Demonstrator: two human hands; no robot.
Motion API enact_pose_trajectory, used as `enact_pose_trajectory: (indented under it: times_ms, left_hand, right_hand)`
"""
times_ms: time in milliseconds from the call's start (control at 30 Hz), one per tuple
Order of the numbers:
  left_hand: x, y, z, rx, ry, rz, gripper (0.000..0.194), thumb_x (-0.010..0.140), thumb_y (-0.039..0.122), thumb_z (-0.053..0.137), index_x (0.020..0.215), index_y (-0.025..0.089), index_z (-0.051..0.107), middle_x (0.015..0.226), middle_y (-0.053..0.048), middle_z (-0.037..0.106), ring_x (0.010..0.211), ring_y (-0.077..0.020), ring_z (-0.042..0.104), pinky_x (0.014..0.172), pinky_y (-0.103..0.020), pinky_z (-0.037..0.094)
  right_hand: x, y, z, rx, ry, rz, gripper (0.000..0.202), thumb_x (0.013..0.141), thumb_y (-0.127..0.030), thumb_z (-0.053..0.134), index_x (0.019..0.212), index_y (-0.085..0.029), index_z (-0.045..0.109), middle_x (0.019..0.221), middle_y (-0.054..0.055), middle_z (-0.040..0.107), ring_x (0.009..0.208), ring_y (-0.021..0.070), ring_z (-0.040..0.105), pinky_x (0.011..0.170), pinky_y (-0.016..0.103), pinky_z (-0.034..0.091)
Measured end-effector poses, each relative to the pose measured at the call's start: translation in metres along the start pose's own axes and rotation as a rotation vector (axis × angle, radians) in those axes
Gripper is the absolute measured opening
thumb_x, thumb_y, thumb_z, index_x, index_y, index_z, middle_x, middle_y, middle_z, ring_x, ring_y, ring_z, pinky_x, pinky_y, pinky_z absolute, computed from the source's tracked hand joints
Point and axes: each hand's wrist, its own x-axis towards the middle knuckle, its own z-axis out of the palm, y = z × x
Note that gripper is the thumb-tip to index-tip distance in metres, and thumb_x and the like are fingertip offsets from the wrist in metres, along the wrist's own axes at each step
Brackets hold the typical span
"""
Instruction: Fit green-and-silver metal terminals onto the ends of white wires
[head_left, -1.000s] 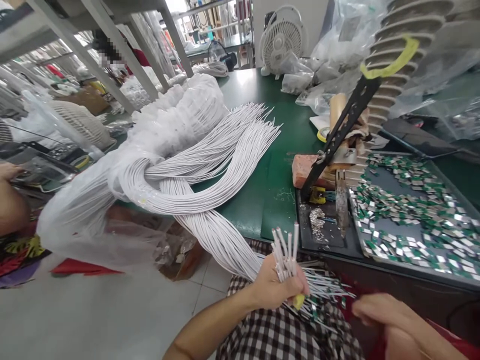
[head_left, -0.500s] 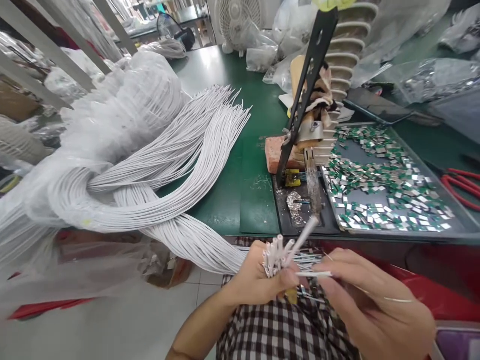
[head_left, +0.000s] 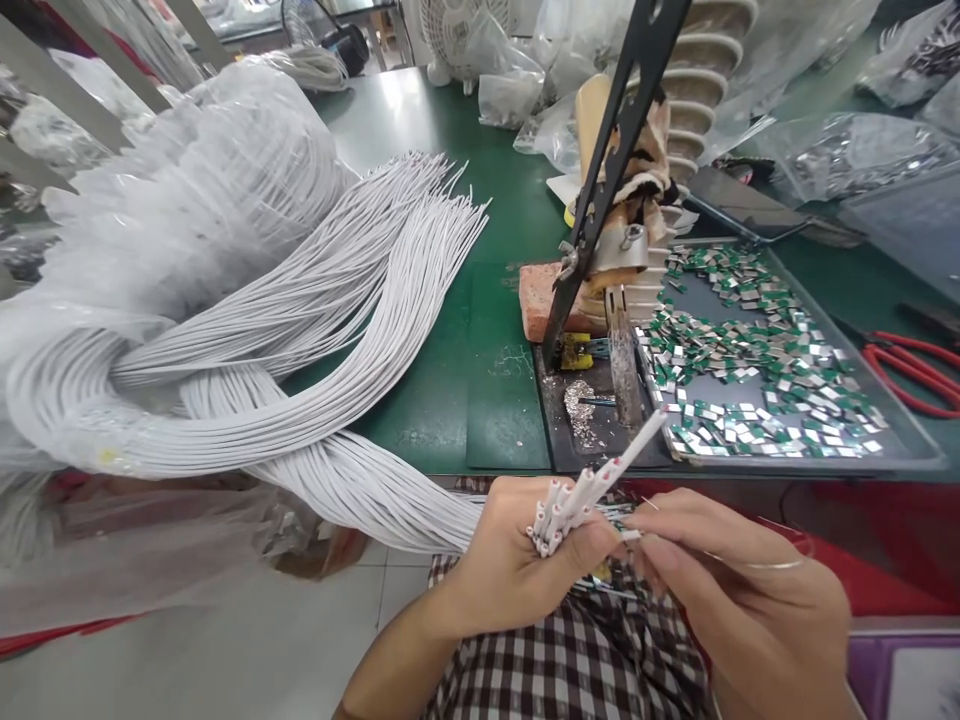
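Right hand (head_left: 739, 590) neared left hand (head_left: 517, 565) by table edge (head_left: 484, 470).

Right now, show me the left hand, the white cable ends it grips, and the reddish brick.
Left hand (head_left: 519, 562): head view, near the thumb's base.
White cable ends (head_left: 557, 515): head view, middle of cluster.
Reddish brick (head_left: 536, 300): head view, left end.

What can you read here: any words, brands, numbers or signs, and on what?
None can be read.
White cables in the left hand: no legible print.
Green-and-silver pieces: too small to tell.
Yellow mark on the big cable bundle: too blurred.
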Motion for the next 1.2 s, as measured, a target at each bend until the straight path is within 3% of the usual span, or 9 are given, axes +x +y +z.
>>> enact_pose_trajectory:
  times_ms: [200, 367, 433, 500, 600, 800, 900, 1000, 1200]
  left_hand:
    - [0.004, -0.011, -0.001, 0.078, 0.039, 0.053, 0.035, 0.097, 0.041, 0.066, 0.075, 0.016, 0.075, 0.064, -0.002, 0.067, 0.058, -0.0122, 0.057, 0.059, -0.024, 0.045]
    - [0.003, -0.013, -0.003, 0.04, 0.068, 0.066, 0.03, 0.095, 0.039, 0.07, 0.078, 0.017, 0.08, 0.067, -0.004, 0.07, 0.06, -0.0145, 0.062, 0.056, -0.024, 0.048]
    - [0.003, -0.009, -0.005, -0.042, 0.078, 0.025, 0.023, 0.094, 0.035, 0.071, 0.083, 0.019, 0.083, 0.066, -0.003, 0.069, 0.053, -0.0114, 0.057, 0.05, -0.022, 0.045]
    - [0.003, -0.006, -0.008, -0.171, 0.081, -0.009, 0.016, 0.094, 0.033, 0.073, 0.089, 0.023, 0.085, 0.071, -0.002, 0.068, 0.047, -0.0071, 0.051, 0.044, -0.019, 0.041]
    - [0.003, -0.005, -0.011, -0.244, 0.083, -0.042, 0.009, 0.087, 0.032, 0.08, 0.092, 0.028, 0.086, 0.084, -0.002, 0.07, 0.054, -0.0073, 0.058, 0.046, -0.018, 0.045]
    - [0.002, -0.01, -0.004, -0.145, 0.233, -0.101, 0.009, 0.087, 0.017, 0.077, 0.085, 0.023, 0.083, 0.095, -0.007, 0.077, 0.085, -0.0199, 0.073, 0.061, -0.023, 0.054]
    - [0.007, -0.007, 0.002, -0.143, 0.265, -0.119, 0.014, 0.087, 0.014, 0.073, 0.075, 0.019, 0.079, 0.09, -0.007, 0.08, 0.08, -0.0192, 0.073, 0.066, -0.024, 0.056]
    - [0.014, -0.003, 0.007, -0.135, 0.261, -0.143, 0.02, 0.086, 0.015, 0.069, 0.067, 0.016, 0.074, 0.081, -0.007, 0.08, 0.073, -0.0181, 0.072, 0.068, -0.026, 0.056]
    - [0.024, -0.001, 0.011, -0.085, 0.241, -0.191, 0.023, 0.086, 0.014, 0.065, 0.064, 0.016, 0.071, 0.074, -0.006, 0.078, 0.07, -0.017, 0.069, 0.068, -0.026, 0.054]
  right_hand:
    - [0.008, 0.004, -0.005, 0.068, -0.14, 0.182, 0.017, 0.091, -0.025, 0.065, 0.077, -0.022, 0.074, 0.065, -0.001, 0.063, 0.046, 0.0074, 0.048, 0.041, 0.019, 0.038]
    - [0.021, 0.006, -0.016, -0.04, -0.351, 0.17, 0.037, 0.1, -0.036, 0.051, 0.068, -0.02, 0.062, 0.052, -0.003, 0.053, 0.044, 0.0087, 0.047, 0.042, 0.02, 0.038]
    - [0.033, 0.014, -0.025, -0.275, -0.217, 0.093, 0.038, 0.1, -0.04, 0.049, 0.07, -0.021, 0.062, 0.059, 0.0, 0.06, 0.05, 0.0114, 0.054, 0.048, 0.023, 0.043]
    - [0.049, 0.028, -0.037, -0.666, 0.066, 0.012, 0.035, 0.097, -0.046, 0.049, 0.078, -0.022, 0.068, 0.074, 0.005, 0.07, 0.065, 0.0166, 0.062, 0.059, 0.028, 0.046]
    - [0.073, 0.053, -0.052, -0.799, 0.157, 0.019, 0.038, 0.09, -0.055, 0.056, 0.081, -0.021, 0.071, 0.086, 0.012, 0.072, 0.082, 0.0272, 0.065, 0.065, 0.036, 0.045]
    - [0.078, 0.064, -0.058, -0.698, 0.185, -0.029, 0.031, 0.087, -0.05, 0.064, 0.078, -0.021, 0.068, 0.07, 0.004, 0.07, 0.058, 0.0175, 0.062, 0.057, 0.032, 0.047]
    - [0.056, 0.052, -0.046, -0.561, 0.206, -0.073, 0.024, 0.094, -0.044, 0.06, 0.094, -0.021, 0.069, 0.064, -0.002, 0.067, 0.048, 0.0126, 0.059, 0.049, 0.026, 0.049]
    - [0.033, 0.04, -0.027, -0.257, 0.205, -0.039, 0.012, 0.092, -0.033, 0.069, 0.084, -0.024, 0.069, 0.053, -0.007, 0.06, 0.042, 0.0078, 0.055, 0.041, 0.018, 0.044]
    - [0.018, 0.027, 0.005, 0.0, 0.189, 0.028, 0.007, 0.088, -0.022, 0.074, 0.092, -0.026, 0.076, 0.068, -0.003, 0.074, 0.053, 0.0102, 0.069, 0.054, 0.017, 0.059]
